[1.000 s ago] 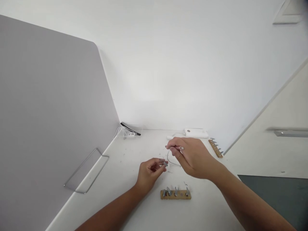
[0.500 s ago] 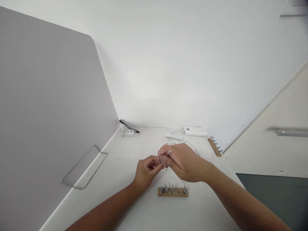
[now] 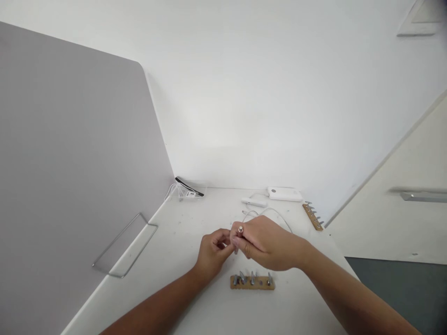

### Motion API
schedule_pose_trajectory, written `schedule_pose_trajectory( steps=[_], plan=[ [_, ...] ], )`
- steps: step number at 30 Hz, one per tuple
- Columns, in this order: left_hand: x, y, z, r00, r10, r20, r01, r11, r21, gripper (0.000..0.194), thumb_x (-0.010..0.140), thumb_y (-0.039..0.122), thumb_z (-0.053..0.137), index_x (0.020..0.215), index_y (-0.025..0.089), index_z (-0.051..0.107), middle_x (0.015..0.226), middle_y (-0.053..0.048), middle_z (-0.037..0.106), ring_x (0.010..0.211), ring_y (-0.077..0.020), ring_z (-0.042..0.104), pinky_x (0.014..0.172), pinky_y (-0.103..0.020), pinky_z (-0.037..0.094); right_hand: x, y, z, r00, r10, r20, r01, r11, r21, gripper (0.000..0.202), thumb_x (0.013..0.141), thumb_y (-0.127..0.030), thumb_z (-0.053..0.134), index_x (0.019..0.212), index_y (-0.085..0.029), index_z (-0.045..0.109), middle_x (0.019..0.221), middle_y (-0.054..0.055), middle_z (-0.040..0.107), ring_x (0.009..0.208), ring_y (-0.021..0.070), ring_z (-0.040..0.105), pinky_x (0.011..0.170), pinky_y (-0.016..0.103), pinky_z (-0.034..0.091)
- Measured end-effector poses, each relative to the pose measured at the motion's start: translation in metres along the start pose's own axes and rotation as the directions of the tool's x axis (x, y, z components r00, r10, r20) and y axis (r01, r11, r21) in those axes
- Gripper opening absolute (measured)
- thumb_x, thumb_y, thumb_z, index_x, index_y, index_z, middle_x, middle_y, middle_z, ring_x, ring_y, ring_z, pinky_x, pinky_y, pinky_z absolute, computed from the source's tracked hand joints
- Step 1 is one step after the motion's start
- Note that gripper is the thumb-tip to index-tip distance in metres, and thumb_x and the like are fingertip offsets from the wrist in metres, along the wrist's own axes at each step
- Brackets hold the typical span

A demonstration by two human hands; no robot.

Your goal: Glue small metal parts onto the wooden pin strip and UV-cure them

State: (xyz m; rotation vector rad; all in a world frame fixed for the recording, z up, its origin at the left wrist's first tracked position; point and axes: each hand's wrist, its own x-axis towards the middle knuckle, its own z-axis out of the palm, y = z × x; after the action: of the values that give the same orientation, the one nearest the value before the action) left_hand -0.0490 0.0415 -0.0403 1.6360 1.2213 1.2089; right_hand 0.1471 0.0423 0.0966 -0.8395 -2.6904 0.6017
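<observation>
My right hand [image 3: 267,243] is closed around a thin pen-like tool [image 3: 240,230] whose round end shows above the fist. Its other end pokes out below the fingers. Touching it from the left, my left hand [image 3: 213,252] has thumb and forefinger pinched together; whatever lies between them is too small to name. Just below the hands, a wooden strip [image 3: 247,285] with several upright grey metal pieces lies on the white table [image 3: 195,311].
A second wooden strip [image 3: 312,217] with metal pieces lies at the back right. Near the wall are a white power bank [image 3: 284,194], a small white device [image 3: 254,202] with cables, and a clear tray [image 3: 190,193]. A wire frame [image 3: 120,278] stands at the left edge.
The tool in my right hand has turned more upright, and its lower end now shows beneath the fist. The whole view has shifted slightly. My left hand keeps its pinch.
</observation>
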Motion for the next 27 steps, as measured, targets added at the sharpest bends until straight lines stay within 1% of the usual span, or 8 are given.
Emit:
schedule_pose_trajectory(
  steps=[3, 7, 12, 16, 18, 22, 25, 27],
  plan=[
    [-0.001, -0.001, 0.001, 1.0, -0.014, -0.007, 0.014, 1.0, 0.024, 0.018, 0.085, 0.033, 0.073, 0.079, 0.016, 0.075, 0.067, -0.001, 0.073, 0.053, -0.0115, 0.057, 0.051, -0.021, 0.04, 0.003, 0.009, 0.009, 0.99, -0.016, -0.137, 0.006, 0.997, -0.074, 0.024, 0.107, -0.03, 0.038, 0.105, -0.02, 0.059, 0.085, 0.003, 0.07, 0.071, 0.0168, 0.058, 0.066, 0.03, 0.033],
    [-0.001, -0.002, 0.002, 0.999, -0.042, 0.013, 0.043, 0.999, -0.032, 0.015, 0.083, 0.031, 0.076, 0.091, 0.018, 0.077, 0.075, -0.004, 0.079, 0.064, -0.0157, 0.068, 0.057, -0.022, 0.046, 0.004, 0.021, 0.012, 0.977, 0.018, -0.213, -0.071, 0.967, -0.244, 0.024, 0.108, -0.031, 0.038, 0.104, -0.021, 0.06, 0.083, 0.003, 0.07, 0.072, 0.0179, 0.056, 0.067, 0.031, 0.031],
    [-0.001, -0.001, 0.002, 0.998, -0.062, 0.018, 0.063, 0.996, -0.059, 0.017, 0.083, 0.032, 0.076, 0.092, 0.018, 0.077, 0.078, -0.006, 0.081, 0.068, -0.0181, 0.072, 0.059, -0.023, 0.048, 0.0, 0.02, 0.001, 0.988, 0.082, -0.128, -0.118, 0.948, -0.297, 0.026, 0.107, -0.031, 0.039, 0.092, -0.02, 0.057, 0.066, -0.001, 0.061, 0.057, 0.0146, 0.046, 0.059, 0.03, 0.025],
    [-0.002, 0.002, 0.002, 0.999, -0.043, 0.002, 0.043, 0.999, -0.02, 0.018, 0.083, 0.035, 0.075, 0.086, 0.017, 0.077, 0.073, -0.004, 0.079, 0.06, -0.0149, 0.066, 0.054, -0.022, 0.044, -0.002, 0.01, -0.004, 0.996, 0.083, 0.031, -0.077, 0.985, -0.151, 0.031, 0.107, -0.031, 0.039, 0.081, -0.02, 0.052, 0.059, -0.003, 0.055, 0.052, 0.0123, 0.042, 0.056, 0.028, 0.025],
    [-0.002, 0.003, 0.002, 1.0, -0.022, 0.011, 0.022, 1.0, 0.007, 0.019, 0.084, 0.036, 0.073, 0.082, 0.017, 0.077, 0.069, -0.002, 0.076, 0.057, -0.0132, 0.062, 0.052, -0.021, 0.042, 0.0, 0.006, -0.002, 0.996, 0.062, 0.063, -0.058, 0.996, -0.063, 0.032, 0.107, -0.031, 0.037, 0.082, -0.02, 0.053, 0.06, -0.003, 0.056, 0.053, 0.0122, 0.045, 0.057, 0.027, 0.028],
    [-0.003, 0.006, 0.001, 1.0, 0.01, 0.017, -0.01, 0.999, 0.043, 0.022, 0.085, 0.036, 0.071, 0.076, 0.017, 0.075, 0.066, -0.001, 0.073, 0.055, -0.0127, 0.059, 0.051, -0.021, 0.042, 0.005, 0.006, 0.005, 0.996, 0.05, -0.072, -0.049, 0.999, 0.018, 0.026, 0.108, -0.03, 0.037, 0.094, -0.02, 0.057, 0.074, 0.0, 0.066, 0.062, 0.0136, 0.053, 0.062, 0.027, 0.033],
    [-0.003, 0.007, 0.0, 1.0, 0.007, 0.021, -0.008, 0.999, 0.038, 0.017, 0.084, 0.034, 0.073, 0.084, 0.018, 0.077, 0.072, -0.003, 0.077, 0.06, -0.015, 0.065, 0.053, -0.022, 0.046, 0.006, 0.012, 0.007, 0.979, 0.078, -0.191, -0.082, 0.996, -0.015, 0.024, 0.108, -0.03, 0.037, 0.101, -0.021, 0.058, 0.078, 0.0, 0.069, 0.069, 0.0155, 0.058, 0.065, 0.028, 0.034],
    [-0.003, 0.006, 0.0, 0.999, 0.004, 0.032, -0.005, 1.0, 0.027, 0.016, 0.084, 0.034, 0.074, 0.089, 0.019, 0.078, 0.077, -0.004, 0.08, 0.064, -0.0169, 0.069, 0.054, -0.023, 0.048, 0.005, 0.017, 0.005, 0.969, 0.101, -0.224, -0.117, 0.991, -0.059, 0.023, 0.108, -0.029, 0.037, 0.103, -0.021, 0.058, 0.077, 0.0, 0.069, 0.069, 0.016, 0.059, 0.066, 0.029, 0.033]
  ],
)
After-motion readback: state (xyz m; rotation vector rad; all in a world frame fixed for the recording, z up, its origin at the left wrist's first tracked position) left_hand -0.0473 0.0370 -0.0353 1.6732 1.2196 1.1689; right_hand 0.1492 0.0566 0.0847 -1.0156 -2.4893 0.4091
